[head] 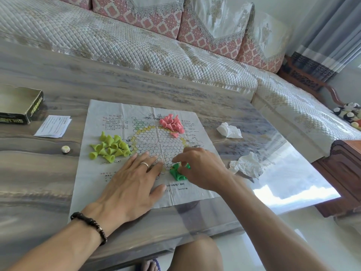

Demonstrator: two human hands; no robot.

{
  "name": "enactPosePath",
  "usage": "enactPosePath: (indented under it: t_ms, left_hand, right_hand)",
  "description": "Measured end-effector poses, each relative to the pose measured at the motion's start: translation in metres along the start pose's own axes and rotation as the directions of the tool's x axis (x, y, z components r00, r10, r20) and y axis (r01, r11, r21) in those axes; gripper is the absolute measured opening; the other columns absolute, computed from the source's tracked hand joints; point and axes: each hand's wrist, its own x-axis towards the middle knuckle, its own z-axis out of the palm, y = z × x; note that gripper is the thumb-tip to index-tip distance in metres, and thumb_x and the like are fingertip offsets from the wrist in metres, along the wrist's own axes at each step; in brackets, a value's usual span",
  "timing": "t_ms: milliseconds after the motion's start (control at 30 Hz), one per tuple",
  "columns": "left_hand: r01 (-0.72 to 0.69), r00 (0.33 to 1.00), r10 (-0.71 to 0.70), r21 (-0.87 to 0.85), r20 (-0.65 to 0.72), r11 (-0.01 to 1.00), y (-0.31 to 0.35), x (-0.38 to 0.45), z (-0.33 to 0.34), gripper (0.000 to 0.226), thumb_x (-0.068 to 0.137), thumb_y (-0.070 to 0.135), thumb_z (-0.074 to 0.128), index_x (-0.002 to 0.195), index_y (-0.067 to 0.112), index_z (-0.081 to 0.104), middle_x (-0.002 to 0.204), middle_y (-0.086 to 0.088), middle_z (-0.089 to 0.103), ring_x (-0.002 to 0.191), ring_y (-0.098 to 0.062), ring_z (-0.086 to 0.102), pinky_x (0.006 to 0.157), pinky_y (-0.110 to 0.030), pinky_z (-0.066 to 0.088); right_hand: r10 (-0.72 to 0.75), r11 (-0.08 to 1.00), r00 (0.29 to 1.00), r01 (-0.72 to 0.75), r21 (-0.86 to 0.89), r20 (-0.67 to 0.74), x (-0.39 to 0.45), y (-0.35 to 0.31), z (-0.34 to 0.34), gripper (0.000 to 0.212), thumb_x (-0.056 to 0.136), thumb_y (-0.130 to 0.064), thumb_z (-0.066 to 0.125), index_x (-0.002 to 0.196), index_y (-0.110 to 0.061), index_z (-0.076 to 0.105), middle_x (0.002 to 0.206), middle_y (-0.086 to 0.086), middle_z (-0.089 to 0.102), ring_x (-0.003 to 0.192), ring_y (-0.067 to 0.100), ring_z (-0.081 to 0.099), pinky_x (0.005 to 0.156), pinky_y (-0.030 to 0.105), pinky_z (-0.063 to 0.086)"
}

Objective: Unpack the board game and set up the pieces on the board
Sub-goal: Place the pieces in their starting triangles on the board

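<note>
A paper game board point(109, 177) with a printed hexagon grid lies flat on the table. Several yellow-green cone pieces point(109, 148) are heaped on its left side. At the far edge of the grid sits a cluster of pink cone pieces point(172, 124). My left hand point(134, 180) rests flat on the near part of the board, fingers spread, a ring on one finger. My right hand point(201, 167) curls over a small pile of dark green cone pieces point(177, 174), its fingertips pinching among them. Part of that pile is hidden under the fingers.
An open game box point(19, 106) stands at the table's far left, with a folded rules sheet point(52, 126) beside it and a white die point(65, 149) nearer me. Two crumpled tissues point(229, 130) point(247, 165) lie right of the board. A quilted sofa point(136, 45) runs behind the table.
</note>
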Motion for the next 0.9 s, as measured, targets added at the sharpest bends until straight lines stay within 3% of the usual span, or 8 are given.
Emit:
enactPosePath:
  t_ms: [167, 367, 467, 600, 733, 833, 900]
  left_hand:
    - [0.0, 1.0, 0.0, -0.001, -0.015, 1.0, -0.001, -0.009, 0.0, 0.056, 0.089, 0.053, 0.036, 0.125, 0.018, 0.059, 0.13, -0.005, 0.059, 0.129, -0.026, 0.048, 0.11, -0.031, 0.018]
    - [-0.002, 1.0, 0.002, -0.004, -0.017, 1.0, -0.002, -0.011, 0.0, 0.056, 0.088, 0.051, 0.036, 0.124, 0.015, 0.06, 0.13, -0.007, 0.06, 0.129, -0.026, 0.049, 0.107, -0.03, 0.014]
    - [-0.004, 1.0, 0.004, -0.032, -0.011, 0.999, -0.001, -0.011, -0.001, 0.06, 0.089, 0.053, 0.031, 0.128, 0.016, 0.057, 0.134, -0.006, 0.056, 0.133, -0.025, 0.043, 0.112, -0.03, 0.014]
    - [0.012, 1.0, -0.013, -0.063, -0.028, 0.998, -0.004, -0.013, -0.001, 0.065, 0.087, 0.057, 0.026, 0.131, 0.018, 0.055, 0.139, -0.004, 0.052, 0.137, -0.024, 0.038, 0.114, -0.037, 0.022]
    - [0.019, 0.999, -0.021, -0.045, -0.03, 0.999, -0.007, -0.017, -0.003, 0.061, 0.087, 0.056, 0.031, 0.126, 0.017, 0.059, 0.135, -0.004, 0.055, 0.133, -0.024, 0.044, 0.112, -0.029, 0.014]
    - [0.022, 0.999, -0.024, -0.083, -0.03, 0.996, -0.007, -0.018, -0.002, 0.067, 0.088, 0.058, 0.025, 0.134, 0.019, 0.052, 0.144, -0.003, 0.046, 0.14, -0.021, 0.033, 0.116, -0.029, 0.01]
    - [0.016, 0.999, -0.019, -0.094, -0.039, 0.995, -0.007, -0.018, -0.003, 0.07, 0.087, 0.059, 0.021, 0.137, 0.019, 0.049, 0.148, -0.002, 0.042, 0.142, -0.02, 0.027, 0.115, -0.031, 0.008]
  right_hand:
    - [0.02, 0.999, 0.999, -0.021, 0.049, 0.032, 0.0, -0.002, 0.002, 0.018, 0.091, -0.016, 0.058, 0.101, -0.026, 0.068, 0.103, -0.007, 0.06, 0.092, 0.014, 0.058, 0.073, 0.029, 0.047]
    - [0.091, 0.98, 0.99, -0.069, 0.189, -0.112, 0.002, 0.012, -0.018, 0.01, 0.093, -0.016, 0.053, 0.101, -0.021, 0.057, 0.091, -0.005, 0.067, 0.078, 0.014, 0.062, 0.072, 0.038, 0.054]
    - [0.128, 0.971, 0.986, -0.102, 0.215, -0.109, 0.003, 0.016, -0.026, 0.023, 0.092, -0.016, 0.059, 0.114, -0.017, 0.051, 0.08, -0.006, 0.066, 0.072, 0.011, 0.061, 0.069, 0.032, 0.053]
    - [0.192, 0.963, 0.971, -0.159, 0.217, -0.142, 0.006, 0.023, -0.032, 0.014, 0.086, -0.017, 0.07, 0.098, -0.014, 0.065, 0.074, -0.006, 0.065, 0.068, 0.007, 0.06, 0.068, 0.026, 0.052]
    - [0.133, 0.981, 0.985, -0.115, 0.158, -0.112, 0.011, 0.021, -0.034, 0.025, 0.094, -0.013, 0.055, 0.115, -0.012, 0.069, 0.093, 0.001, 0.067, 0.08, 0.013, 0.06, 0.078, 0.029, 0.052]
    - [0.07, 0.996, 0.997, -0.071, 0.051, 0.008, 0.015, 0.018, -0.032, 0.031, 0.1, -0.01, 0.042, 0.122, -0.01, 0.063, 0.103, 0.005, 0.061, 0.096, 0.02, 0.059, 0.083, 0.034, 0.049]
    - [0.073, 0.996, 0.997, -0.074, 0.045, 0.029, 0.017, 0.016, -0.031, 0.03, 0.099, -0.01, 0.045, 0.124, -0.011, 0.062, 0.109, 0.003, 0.064, 0.1, 0.018, 0.06, 0.084, 0.029, 0.048]
